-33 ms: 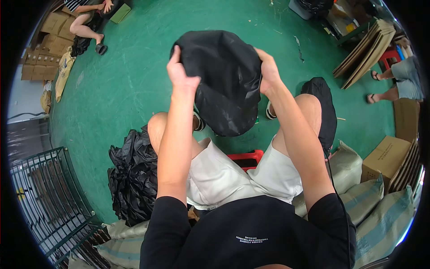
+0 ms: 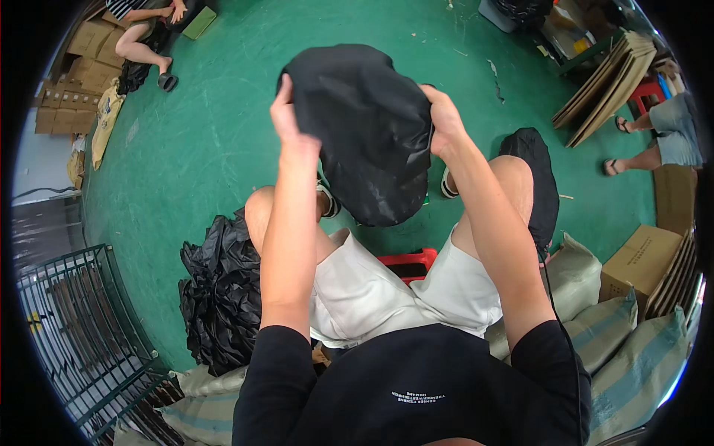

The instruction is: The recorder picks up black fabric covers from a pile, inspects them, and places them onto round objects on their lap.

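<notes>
Above the green floor [image 2: 223, 156], just past the bent knees, a black bundle [image 2: 364, 141] hangs between two bare hands. Left hand [image 2: 288, 123], slightly blurred, has the bundle by its left side, toward the far end; right hand [image 2: 446, 123] has it by the right side. Fingers of both part-curled round the edges, closed onto the bundle; some fingertips hidden behind it, so exact curl can't be told. Bundle is rounded, lightly creased, shiny in spots, longer far to near; contents can't be told.

Red stool [image 2: 413, 260] shows near, between the thighs. Left of the left leg: heap of crumpled black plastic [image 2: 222, 297]. Right of the right knee: long black bag [image 2: 534, 182]. Near right: woven sacks [image 2: 638, 372] and a cardboard box [image 2: 641, 256]. Near left: dark metal rack [image 2: 71, 327]. Far right: leaning flat cardboard [image 2: 606, 89], a person's legs [image 2: 654, 137] beside it. Far left: another person [image 2: 145, 41] by stacked cartons [image 2: 89, 41].
</notes>
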Demonstrator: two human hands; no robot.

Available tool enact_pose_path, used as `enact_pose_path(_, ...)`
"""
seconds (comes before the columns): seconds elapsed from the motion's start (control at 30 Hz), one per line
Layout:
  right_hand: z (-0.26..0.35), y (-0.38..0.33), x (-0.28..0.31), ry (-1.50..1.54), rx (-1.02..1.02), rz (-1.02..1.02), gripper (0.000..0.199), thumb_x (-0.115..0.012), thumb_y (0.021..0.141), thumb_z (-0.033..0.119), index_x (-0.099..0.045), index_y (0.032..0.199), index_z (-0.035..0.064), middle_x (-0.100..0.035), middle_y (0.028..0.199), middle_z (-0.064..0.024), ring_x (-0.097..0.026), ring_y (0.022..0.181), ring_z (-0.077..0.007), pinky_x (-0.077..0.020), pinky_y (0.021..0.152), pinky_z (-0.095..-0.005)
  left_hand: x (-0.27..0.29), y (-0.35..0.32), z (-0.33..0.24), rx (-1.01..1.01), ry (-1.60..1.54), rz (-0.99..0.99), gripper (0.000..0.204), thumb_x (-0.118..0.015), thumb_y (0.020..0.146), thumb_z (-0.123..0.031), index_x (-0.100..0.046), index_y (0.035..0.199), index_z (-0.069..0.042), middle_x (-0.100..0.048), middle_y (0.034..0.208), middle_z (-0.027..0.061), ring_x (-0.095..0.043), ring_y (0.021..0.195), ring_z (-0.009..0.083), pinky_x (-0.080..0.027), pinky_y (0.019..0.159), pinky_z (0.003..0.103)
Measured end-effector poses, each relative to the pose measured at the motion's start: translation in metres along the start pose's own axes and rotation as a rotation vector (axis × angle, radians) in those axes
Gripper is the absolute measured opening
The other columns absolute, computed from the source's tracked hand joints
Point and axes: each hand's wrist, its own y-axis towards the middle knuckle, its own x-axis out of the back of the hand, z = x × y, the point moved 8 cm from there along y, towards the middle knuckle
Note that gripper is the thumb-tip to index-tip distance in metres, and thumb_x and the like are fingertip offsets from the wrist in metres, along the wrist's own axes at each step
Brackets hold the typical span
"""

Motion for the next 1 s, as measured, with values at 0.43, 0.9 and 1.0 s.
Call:
enact_pose_path(0.43,-0.015,-0.006,-0.012,0.157,-0.098,0.462,0.030,-0.044,0.082,-0.004,-0.053,0.108,-0.0169,-0.061,0.117,-0.0257,-0.063,0.106,-0.0355,-0.0483,0.101,-0.0494,0.023,0.013,-0.029,-0.276,0.134,-0.086,0.034,-0.059,0.095,-0.038,-0.064,0.102,-0.005,-0.067,0.106,0.0089,-0.057,0.108,0.0242,-0.041,0.105,0.038)
enact_pose_path(0.9,0.016,-0.008,-0.013,0.237,0.163,0.530,0.029,-0.053,0.084,-0.006,-0.059,0.111,-0.0102,-0.066,0.112,-0.0202,-0.065,0.106,-0.0307,-0.0494,0.098,-0.0431,0.059,-0.065,0.177,0.911,0.536,-0.303,0.061,-0.047,0.089,-0.055,-0.063,0.111,-0.001,-0.068,0.100,0.0125,-0.066,0.086,0.0288,-0.053,0.077,0.046)
enact_pose_path(1.0,0.029,-0.017,-0.015,0.213,0.211,0.518,0.028,-0.053,0.085,-0.003,-0.060,0.112,-0.0098,-0.066,0.112,-0.0198,-0.064,0.107,-0.0298,-0.0487,0.098,-0.0425,0.037,-0.073,0.194,1.077,0.177,-0.109,0.067,-0.048,0.088,-0.057,-0.063,0.112,0.004,-0.068,0.092,0.0147,-0.066,0.082,0.0285,-0.055,0.069,0.037)
